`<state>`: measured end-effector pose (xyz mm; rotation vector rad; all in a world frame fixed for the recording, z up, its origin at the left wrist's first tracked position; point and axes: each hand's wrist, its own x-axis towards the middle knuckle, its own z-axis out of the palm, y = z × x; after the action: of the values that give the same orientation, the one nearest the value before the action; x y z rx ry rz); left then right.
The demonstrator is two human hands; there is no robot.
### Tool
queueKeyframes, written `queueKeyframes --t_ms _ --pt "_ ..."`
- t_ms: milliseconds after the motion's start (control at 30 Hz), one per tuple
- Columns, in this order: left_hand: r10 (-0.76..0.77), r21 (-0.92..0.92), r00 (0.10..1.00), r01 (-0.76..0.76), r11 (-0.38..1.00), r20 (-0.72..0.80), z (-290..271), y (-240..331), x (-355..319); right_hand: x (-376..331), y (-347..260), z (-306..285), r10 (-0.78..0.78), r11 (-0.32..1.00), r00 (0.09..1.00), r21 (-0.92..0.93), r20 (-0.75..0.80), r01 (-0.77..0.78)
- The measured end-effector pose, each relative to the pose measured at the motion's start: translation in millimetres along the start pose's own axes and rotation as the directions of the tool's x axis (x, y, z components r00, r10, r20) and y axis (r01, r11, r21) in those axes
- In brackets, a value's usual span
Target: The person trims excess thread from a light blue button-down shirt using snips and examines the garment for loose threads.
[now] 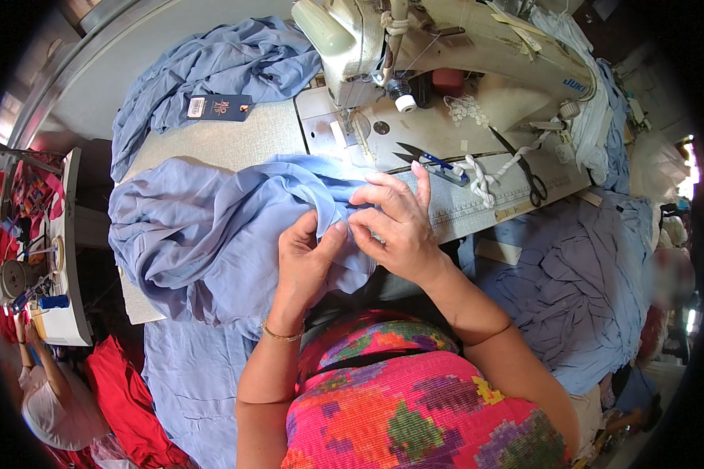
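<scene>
A light blue garment [203, 211] lies bunched over the front of the sewing table, part of it hanging off the near edge. My left hand [309, 250] is closed on its edge, thumb pressed against the fingers. Right beside it, my right hand [396, 223] pinches the same cloth between thumb and index finger, its other fingers raised. Behind the hands stands a white sewing machine [469, 47]; its needle area is just beyond the cloth. Small blue-handled thread snips [438, 162] lie on the table close to my right fingertips.
Black scissors [528, 172] and a knotted white cord [481, 184] lie right of the snips. Another blue garment with a dark tag [219, 108] is heaped at the back left. More blue cloth [571, 281] is piled at right. A co-worker [59, 399] sits at far left.
</scene>
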<state>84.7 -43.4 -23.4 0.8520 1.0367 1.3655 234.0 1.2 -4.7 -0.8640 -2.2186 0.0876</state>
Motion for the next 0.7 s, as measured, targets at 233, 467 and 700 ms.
queueKeyframes --t_ms 233,467,700 --pt "0.072 0.133 0.997 -0.072 0.988 0.005 0.2 -0.9 0.0 -6.2 -3.6 8.1 -0.073 0.997 0.996 -0.039 -0.050 0.071" --pt "0.039 0.031 0.999 -0.038 0.999 -0.022 -4.4 -3.0 1.4 -13.0 -5.2 5.1 0.011 0.995 0.999 0.101 -0.049 -0.006" --pt "-0.001 -0.040 1.000 0.001 0.999 -0.003 -5.4 -2.4 1.1 -8.3 5.4 0.9 0.162 0.905 0.986 0.393 0.042 -0.165"
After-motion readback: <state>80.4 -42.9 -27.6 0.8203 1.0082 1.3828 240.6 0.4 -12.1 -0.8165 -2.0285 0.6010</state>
